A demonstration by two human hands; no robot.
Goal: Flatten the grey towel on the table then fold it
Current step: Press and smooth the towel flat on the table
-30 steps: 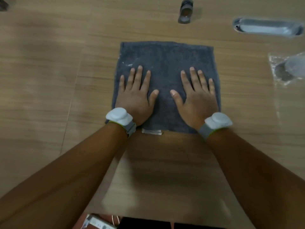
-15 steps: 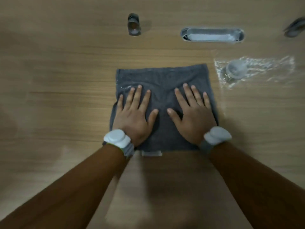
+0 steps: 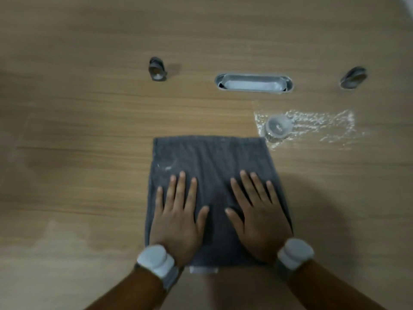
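Towel, dark grey terry cloth in a squarish shape (image 3: 212, 157), lies flat on the light wood-grain table (image 3: 89, 130), right in front of the person, near edge closest to the body. A small white label (image 3: 203, 270) pokes out from under that near edge.

Both palms are down on it! The left hand (image 3: 178, 222) presses the near left part, fingers straight and fanned, thumb angled inward. The right hand (image 3: 259, 222) mirrors it on the near right part, fingers spread and flat, thumb pointing towards its partner; the two thumbs sit near each other but apart. Each wrist carries a rounded white device on a grey band (image 3: 154, 258).

Beyond the towel's far right corner, just beside it, there's a crinkled sheet of clear plastic (image 3: 324, 126) with a round pale cap (image 3: 278, 128) on it. Farther back sits a long oval grey slot (image 3: 253, 83) set into the tabletop, flanked by two small dark grey fittings, one left (image 3: 157, 69) and one right (image 3: 353, 77).
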